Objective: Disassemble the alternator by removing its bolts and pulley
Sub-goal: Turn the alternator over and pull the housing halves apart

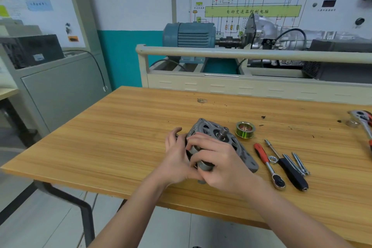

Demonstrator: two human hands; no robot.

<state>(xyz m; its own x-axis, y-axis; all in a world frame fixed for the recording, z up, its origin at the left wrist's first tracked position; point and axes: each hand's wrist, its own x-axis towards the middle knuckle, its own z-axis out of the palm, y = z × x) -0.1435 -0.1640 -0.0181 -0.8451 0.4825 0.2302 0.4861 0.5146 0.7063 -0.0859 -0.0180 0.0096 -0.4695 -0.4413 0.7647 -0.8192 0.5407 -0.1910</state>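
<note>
Pulley (244, 129) off, sitting on worktop (120, 137) just beside alternator (217, 137); shaft bare. Nut (273, 159) and two long bolts (298, 164) out, by the ratchet (268, 165). Left hand (177, 155) and right hand (219, 163) both grip the housing mid-worktop. Judging: case split remains.

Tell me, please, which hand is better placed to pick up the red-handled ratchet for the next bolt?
Probably the right hand. The red-handled ratchet lies just to its right on the table, beside the alternator. The left hand grips the alternator's far side and can steady it.
</note>
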